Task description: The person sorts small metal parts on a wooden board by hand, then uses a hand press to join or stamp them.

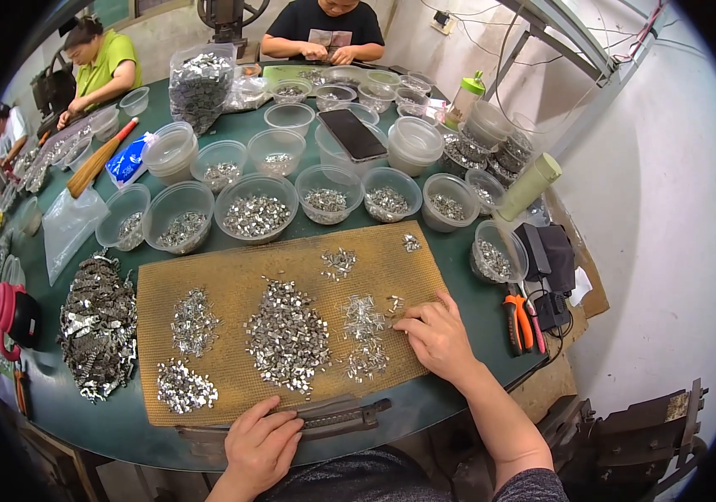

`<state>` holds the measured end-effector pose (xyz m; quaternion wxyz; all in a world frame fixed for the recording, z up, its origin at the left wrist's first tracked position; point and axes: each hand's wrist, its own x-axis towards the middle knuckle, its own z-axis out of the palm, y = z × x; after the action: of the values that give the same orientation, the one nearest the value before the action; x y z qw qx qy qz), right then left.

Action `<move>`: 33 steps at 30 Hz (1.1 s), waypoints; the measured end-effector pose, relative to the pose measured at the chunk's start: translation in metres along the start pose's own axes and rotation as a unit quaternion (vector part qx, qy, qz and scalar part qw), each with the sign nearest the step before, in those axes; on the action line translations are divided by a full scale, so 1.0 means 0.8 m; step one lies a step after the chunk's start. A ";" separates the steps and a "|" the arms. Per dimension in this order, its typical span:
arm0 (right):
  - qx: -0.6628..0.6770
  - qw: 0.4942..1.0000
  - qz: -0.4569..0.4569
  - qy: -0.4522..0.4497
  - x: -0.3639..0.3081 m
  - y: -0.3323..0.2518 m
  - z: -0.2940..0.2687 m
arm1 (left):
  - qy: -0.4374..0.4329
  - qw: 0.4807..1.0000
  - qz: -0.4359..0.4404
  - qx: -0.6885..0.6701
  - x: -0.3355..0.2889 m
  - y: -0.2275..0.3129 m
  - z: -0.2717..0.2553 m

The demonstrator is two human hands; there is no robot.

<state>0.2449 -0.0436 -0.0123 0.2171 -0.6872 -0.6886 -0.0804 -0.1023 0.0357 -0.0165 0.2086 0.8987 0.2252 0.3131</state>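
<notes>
My left hand lies over the near edge of a tan ribbed mat, fingers stretched and slightly apart, holding nothing visible. Its fingertips are beside a dark strap-like strip along that edge. On the mat's right side, my right hand has its fingers curled in; whether a piece is between them is hidden. Just left of it lie small loose shiny metal pieces. A large heap of metal pieces covers the middle of the mat, with smaller piles at the left and others toward the far edge.
Clear plastic tubs of metal pieces line the far side. A dark tangled metal heap sits left of the mat. Orange-handled pliers lie at right. A phone rests on tubs. Other people work across the green table.
</notes>
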 end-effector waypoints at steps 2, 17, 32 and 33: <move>0.013 1.000 0.008 -0.004 -0.002 0.002 0.001 | -0.004 1.000 0.000 0.002 0.001 0.001 -0.001; 0.056 0.997 0.061 0.011 0.001 -0.002 0.005 | -0.003 1.000 -0.001 0.004 -0.001 0.002 0.000; 0.010 0.999 0.048 0.022 0.005 -0.011 0.009 | 0.001 1.000 -0.003 0.004 0.000 0.003 0.000; 0.006 0.999 0.048 0.018 0.005 -0.011 0.008 | 0.001 1.000 -0.003 0.005 0.000 0.003 0.000</move>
<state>0.2349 -0.0375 -0.0148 0.2368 -0.7167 -0.6513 -0.0784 -0.1016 0.0336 -0.0154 0.2050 0.8989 0.2291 0.3123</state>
